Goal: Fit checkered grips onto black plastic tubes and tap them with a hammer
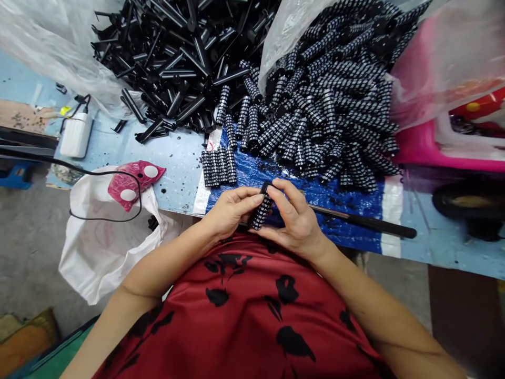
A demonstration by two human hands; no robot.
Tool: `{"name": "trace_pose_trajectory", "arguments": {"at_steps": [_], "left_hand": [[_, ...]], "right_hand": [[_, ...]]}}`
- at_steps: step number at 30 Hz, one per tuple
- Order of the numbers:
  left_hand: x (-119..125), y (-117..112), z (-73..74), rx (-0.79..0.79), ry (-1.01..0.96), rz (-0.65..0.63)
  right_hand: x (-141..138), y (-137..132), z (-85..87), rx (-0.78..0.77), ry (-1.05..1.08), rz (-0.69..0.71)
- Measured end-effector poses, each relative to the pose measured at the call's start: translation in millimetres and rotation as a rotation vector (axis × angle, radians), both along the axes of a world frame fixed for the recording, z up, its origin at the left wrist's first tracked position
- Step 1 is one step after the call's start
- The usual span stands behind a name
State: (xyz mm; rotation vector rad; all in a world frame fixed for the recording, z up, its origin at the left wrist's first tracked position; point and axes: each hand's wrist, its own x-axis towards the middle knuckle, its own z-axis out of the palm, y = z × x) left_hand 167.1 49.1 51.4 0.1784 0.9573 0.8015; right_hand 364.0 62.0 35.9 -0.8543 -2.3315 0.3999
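I view the left hand (228, 213) and right hand (302, 229), fingers (283, 203) closed on one black-and-white patterned cylinder (262, 211) at the light-blue worktop (181, 166) edge nearest, a short row of similar cylinders (219, 167) aligned leftward and, I judge, much left in the far-right patterned heap (347, 89).

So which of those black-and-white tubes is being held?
The tube between the left hand and right hand, near the red clothing. The others lie untouched beyond the hands, most in a big heap, a few in a neat row.
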Motion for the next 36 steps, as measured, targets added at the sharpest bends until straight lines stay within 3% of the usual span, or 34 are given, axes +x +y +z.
{"name": "trace_pose_trajectory", "arguments": {"at_steps": [3,5,7,8,11,14,16,18,23,26,28,32,36], "left_hand": [[3,0,-12.9,0.058,0.040,-0.017],[5,0,-24.5,0.268,0.216,-0.026],[4,2,-34.2,0.560,0.504,-0.083],[2,4,-37.3,0.697,0.659,-0.140],[-2,15,-37.9,0.920,1.026,-0.402],[-3,29,-30.5,0.884,1.163,-0.642],[-2,35,-25.7,0.821,1.154,-0.719],[-1,38,-23.1,0.774,1.119,-0.726],[1,42,-23.9,0.753,1.079,-0.703],[0,53,-26.0,0.776,1.051,-0.725],[0,62,-28.3,0.763,1.009,-0.775],[8,70,-33.3,0.734,1.010,-0.845],[3,57,-20.0,0.789,1.055,-0.790]], "right_hand": [[18,0,4.3,-0.042,-0.056,-0.007],[45,-3,6.9,-0.027,-0.169,-0.092],[78,-7,6.7,0.054,-0.350,-0.278],[94,-10,5.7,0.093,-0.474,-0.373],[122,-18,4.8,0.163,-0.593,-0.411],[110,-20,14.2,0.181,-0.482,-0.406],[92,-17,22.7,0.175,-0.350,-0.413],[76,-11,27.7,0.174,-0.290,-0.408],[64,0,28.7,0.126,-0.461,-0.270],[59,-6,33.0,0.133,-0.290,-0.244],[52,-12,33.2,0.142,-0.176,-0.156],[44,-21,24.5,0.136,-0.244,0.014],[66,-16,15.9,0.131,-0.217,-0.141]]}}
